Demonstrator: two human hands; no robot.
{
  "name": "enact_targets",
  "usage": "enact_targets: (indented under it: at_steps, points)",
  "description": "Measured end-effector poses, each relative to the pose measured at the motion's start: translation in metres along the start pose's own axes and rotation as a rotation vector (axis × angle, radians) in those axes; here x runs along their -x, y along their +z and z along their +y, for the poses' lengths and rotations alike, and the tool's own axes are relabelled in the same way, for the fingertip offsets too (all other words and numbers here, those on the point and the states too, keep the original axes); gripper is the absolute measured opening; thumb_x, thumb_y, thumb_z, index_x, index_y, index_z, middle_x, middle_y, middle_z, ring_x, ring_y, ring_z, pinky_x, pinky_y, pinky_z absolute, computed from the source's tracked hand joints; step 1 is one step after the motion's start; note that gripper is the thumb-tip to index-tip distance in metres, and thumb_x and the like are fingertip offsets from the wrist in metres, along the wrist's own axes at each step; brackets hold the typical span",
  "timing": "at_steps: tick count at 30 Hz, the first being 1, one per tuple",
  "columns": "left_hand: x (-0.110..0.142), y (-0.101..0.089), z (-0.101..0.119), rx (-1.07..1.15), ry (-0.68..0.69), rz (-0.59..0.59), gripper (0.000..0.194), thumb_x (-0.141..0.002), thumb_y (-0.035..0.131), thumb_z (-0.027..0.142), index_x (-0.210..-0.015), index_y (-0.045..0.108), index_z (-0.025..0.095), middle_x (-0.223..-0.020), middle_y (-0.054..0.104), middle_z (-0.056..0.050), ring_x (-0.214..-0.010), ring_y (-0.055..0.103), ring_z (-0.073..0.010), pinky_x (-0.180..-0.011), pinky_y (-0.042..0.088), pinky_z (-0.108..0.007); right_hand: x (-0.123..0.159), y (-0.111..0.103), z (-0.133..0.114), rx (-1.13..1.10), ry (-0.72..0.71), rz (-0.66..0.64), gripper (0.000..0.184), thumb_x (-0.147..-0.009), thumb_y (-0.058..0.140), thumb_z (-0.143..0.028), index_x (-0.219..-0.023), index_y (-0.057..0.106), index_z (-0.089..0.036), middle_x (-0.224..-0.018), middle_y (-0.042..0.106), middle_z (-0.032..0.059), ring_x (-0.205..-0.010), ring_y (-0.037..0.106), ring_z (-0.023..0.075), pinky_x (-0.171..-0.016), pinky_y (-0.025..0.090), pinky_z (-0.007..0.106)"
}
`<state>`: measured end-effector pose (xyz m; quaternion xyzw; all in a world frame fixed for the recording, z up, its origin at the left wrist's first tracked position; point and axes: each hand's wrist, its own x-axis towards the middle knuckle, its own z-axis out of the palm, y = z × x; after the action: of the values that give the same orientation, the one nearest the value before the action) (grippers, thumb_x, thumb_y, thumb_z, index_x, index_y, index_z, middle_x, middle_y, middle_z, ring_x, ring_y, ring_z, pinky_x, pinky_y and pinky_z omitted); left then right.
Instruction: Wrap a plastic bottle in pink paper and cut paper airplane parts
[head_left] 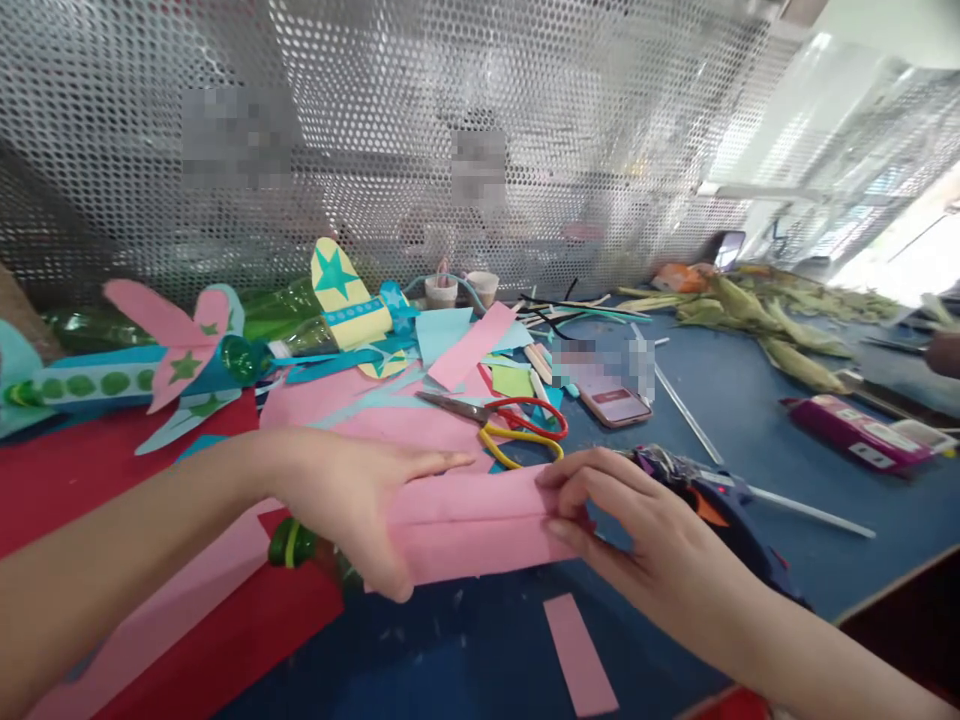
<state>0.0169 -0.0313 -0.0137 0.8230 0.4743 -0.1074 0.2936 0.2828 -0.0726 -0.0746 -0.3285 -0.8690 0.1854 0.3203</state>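
Note:
My left hand (pixel 352 510) wraps round a green plastic bottle (pixel 296 543) that is covered by a sheet of pink paper (pixel 472 525), thumb under and fingers over the top. My right hand (pixel 637 530) pinches the right edge of the same pink paper, fingers pressed on its seam. The wrapped bottle lies roughly level above the blue table (pixel 750 400). Most of the bottle is hidden by the paper and my left hand.
Scissors with red and yellow handles (pixel 502 420), a phone (pixel 611 400), a blue glue gun (pixel 712 500), a pink paper strip (pixel 581 655), red paper (pixel 97 470), bottle planes with paper wings (pixel 187 370), a purple box (pixel 855 435), corn husks (pixel 765 320). A perforated metal screen (pixel 450 120) stands behind.

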Motion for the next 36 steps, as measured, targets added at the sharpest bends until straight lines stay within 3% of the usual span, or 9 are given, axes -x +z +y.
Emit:
enact_targets:
  at_steps: [3, 7, 10, 13, 19, 24, 27, 31, 36]
  points:
    - [-0.003, -0.008, 0.002, -0.001, -0.096, -0.155, 0.111, -0.056, 0.077, 0.045, -0.153, 0.025, 0.033, -0.147, 0.05, -0.005, -0.112, 0.065, -0.0334, -0.073, 0.056, -0.031, 0.001, 0.005, -0.002, 0.02, 0.026, 0.047, 0.016, -0.094, 0.051, -0.009, -0.087, 0.045, -0.023, -0.099, 0.059, 0.0028, -0.095, 0.059, 0.0116, -0.083, 0.047, 0.021]
    - [-0.005, -0.016, -0.005, 0.03, -0.05, 0.002, 0.107, -0.059, 0.076, 0.038, -0.153, 0.025, 0.035, -0.14, 0.057, -0.005, -0.1, 0.069, -0.0296, -0.071, 0.055, -0.029, 0.0, 0.011, -0.001, 0.046, 0.054, 0.107, 0.016, -0.094, 0.05, -0.01, -0.086, 0.044, -0.023, -0.096, 0.055, 0.0023, -0.092, 0.057, 0.0127, -0.08, 0.047, 0.023]
    - [-0.005, -0.019, -0.016, 0.046, -0.061, 0.143, 0.102, -0.065, 0.075, 0.047, -0.153, 0.024, 0.036, -0.122, 0.067, -0.005, -0.084, 0.071, -0.0251, -0.067, 0.053, -0.028, -0.002, 0.014, 0.003, 0.064, 0.062, 0.135, 0.014, -0.096, 0.05, -0.013, -0.087, 0.043, -0.023, -0.094, 0.053, 0.0021, -0.087, 0.055, 0.0138, -0.077, 0.046, 0.026]
    - [-0.008, -0.021, -0.03, 0.052, -0.066, 0.257, 0.098, -0.067, 0.074, 0.056, -0.151, 0.029, 0.034, -0.12, 0.067, -0.005, -0.095, 0.068, -0.0266, -0.078, 0.052, -0.031, -0.003, 0.017, 0.008, 0.085, 0.096, 0.161, 0.014, -0.097, 0.049, -0.017, -0.086, 0.044, -0.023, -0.09, 0.051, 0.0019, -0.086, 0.054, 0.0158, -0.075, 0.046, 0.028]
    - [-0.023, -0.015, -0.048, 0.037, 0.054, 0.326, 0.074, -0.079, 0.064, 0.059, -0.144, 0.041, 0.033, -0.135, 0.059, -0.007, -0.116, 0.059, -0.0275, -0.094, 0.047, -0.037, -0.01, 0.024, 0.009, 0.127, 0.157, 0.223, 0.016, -0.097, 0.05, -0.021, -0.082, 0.044, -0.023, -0.083, 0.05, 0.001, -0.079, 0.053, 0.0176, -0.07, 0.046, 0.031]
    - [-0.042, 0.004, -0.035, -0.091, 0.203, 0.513, 0.048, -0.083, 0.052, 0.031, -0.129, 0.056, 0.022, -0.135, 0.058, -0.009, -0.13, 0.045, -0.0296, -0.109, 0.033, -0.047, -0.015, 0.029, -0.001, 0.187, 0.145, 0.273, 0.018, -0.094, 0.051, -0.019, -0.078, 0.045, -0.022, -0.077, 0.049, 0.0012, -0.074, 0.052, 0.0187, -0.066, 0.047, 0.032]
    - [-0.053, 0.016, -0.027, -0.098, 0.34, 0.645, 0.04, -0.086, 0.052, 0.035, -0.122, 0.06, 0.021, -0.13, 0.061, -0.009, -0.131, 0.042, -0.0289, -0.113, 0.026, -0.048, -0.016, 0.031, -0.005, 0.218, 0.136, 0.295, 0.017, -0.093, 0.051, -0.017, -0.078, 0.045, -0.021, -0.076, 0.049, 0.0014, -0.073, 0.051, 0.0185, -0.066, 0.047, 0.033]
    - [-0.066, 0.023, -0.027, -0.073, 0.409, 0.66, 0.041, -0.088, 0.056, 0.055, -0.115, 0.063, 0.025, -0.121, 0.067, -0.006, -0.119, 0.054, -0.0284, -0.111, 0.025, -0.05, -0.019, 0.036, -0.003, 0.207, 0.19, 0.298, 0.018, -0.094, 0.049, -0.019, -0.077, 0.046, -0.021, -0.078, 0.049, 0.0024, -0.075, 0.053, 0.0189, -0.068, 0.048, 0.034]
    - [-0.076, 0.022, -0.033, -0.016, 0.437, 0.651, 0.044, -0.087, 0.055, 0.063, -0.102, 0.067, 0.024, -0.106, 0.072, -0.004, -0.1, 0.063, -0.0246, -0.093, 0.042, -0.039, -0.013, 0.024, 0.001, 0.127, 0.325, 0.283, 0.013, -0.096, 0.048, -0.032, -0.089, 0.052, -0.023, -0.087, 0.06, 0.0032, -0.081, 0.062, 0.019, -0.069, 0.051, 0.032]
